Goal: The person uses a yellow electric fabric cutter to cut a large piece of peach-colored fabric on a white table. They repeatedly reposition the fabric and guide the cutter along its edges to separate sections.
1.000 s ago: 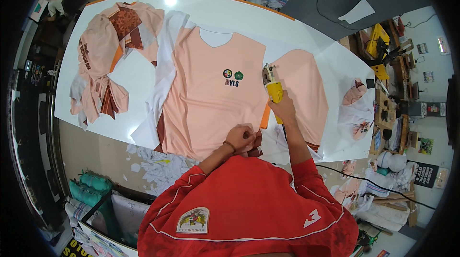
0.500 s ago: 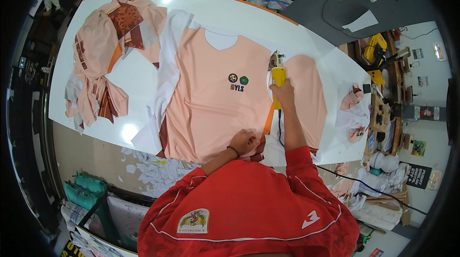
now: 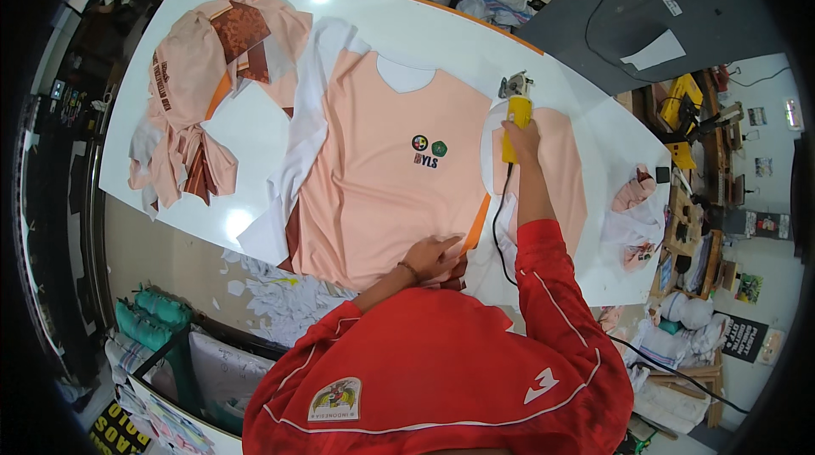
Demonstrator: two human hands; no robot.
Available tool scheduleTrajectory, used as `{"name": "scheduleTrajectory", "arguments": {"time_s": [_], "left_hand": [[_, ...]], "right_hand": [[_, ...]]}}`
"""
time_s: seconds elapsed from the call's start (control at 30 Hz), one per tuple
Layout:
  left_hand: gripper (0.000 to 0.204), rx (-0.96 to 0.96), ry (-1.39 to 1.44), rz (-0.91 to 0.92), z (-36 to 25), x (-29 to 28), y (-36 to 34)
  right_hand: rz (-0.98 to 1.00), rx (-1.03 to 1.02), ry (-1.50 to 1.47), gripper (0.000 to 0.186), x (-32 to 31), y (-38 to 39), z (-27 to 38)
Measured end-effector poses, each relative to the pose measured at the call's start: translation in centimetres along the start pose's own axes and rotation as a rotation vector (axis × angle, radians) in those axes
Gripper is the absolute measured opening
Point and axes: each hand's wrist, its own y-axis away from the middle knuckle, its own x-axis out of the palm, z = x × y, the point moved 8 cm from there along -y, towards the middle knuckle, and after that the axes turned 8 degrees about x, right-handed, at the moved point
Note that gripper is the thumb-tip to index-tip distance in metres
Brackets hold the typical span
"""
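Note:
My right hand (image 3: 524, 141) is wrapped round the yellow body of a corded electric fabric cutter (image 3: 518, 110). The cutter's metal head stands past the upper right edge of a peach shirt panel (image 3: 386, 158). This panel lies spread on the white table, with a round neck opening, small printed emblems and an orange strip low on its right edge. My left hand (image 3: 430, 260) rests on the lower right part of the panel, fingers stretched toward the orange strip. Right of the cutter lies a peach sleeve-shaped piece (image 3: 556, 166), partly hidden by my right arm.
A heap of peach and brown cut pieces (image 3: 191, 73) covers the table's left end. Smaller scraps (image 3: 635, 192) lie at its right end. The cutter's black cord (image 3: 495, 230) runs down beside my right forearm. White offcuts (image 3: 293, 306) litter the floor below the table.
My right hand has moved the cutter slightly up and right, off the panel's edge. My left hand's fingers have uncurled and now reach out over the fabric.

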Motion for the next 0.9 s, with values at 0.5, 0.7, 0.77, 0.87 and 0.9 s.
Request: {"name": "scheduleTrajectory", "arguments": {"time_s": [0.5, 0.7, 0.77, 0.87, 0.9], "left_hand": [[0.030, -0.306, -0.479, 0.507, -0.8, -3.6, 12.3], [0.060, -0.084, -0.702, -0.181, -4.7, -2.9, -1.3], [0.070, -0.088, -0.829, -0.162, -3.7, -0.9, -2.7], [0.073, -0.039, -0.897, -0.148, -2.7, 1.9, -1.6], [0.073, -0.052, -0.899, -0.104, -2.7, 2.4, -0.8]], "right_hand": [[0.322, -0.097, -0.265, 0.036, -20.2, 3.0, -19.9], [0.456, 0.039, -0.469, 0.046, -22.5, 12.2, -19.0], [0.448, 0.025, -0.360, 0.053, -22.5, 14.6, -19.5], [0.432, -0.128, 0.025, 0.059, -21.4, 17.2, -21.2], [0.447, -0.144, 0.106, 0.061, -21.4, 18.7, -20.8]]}}
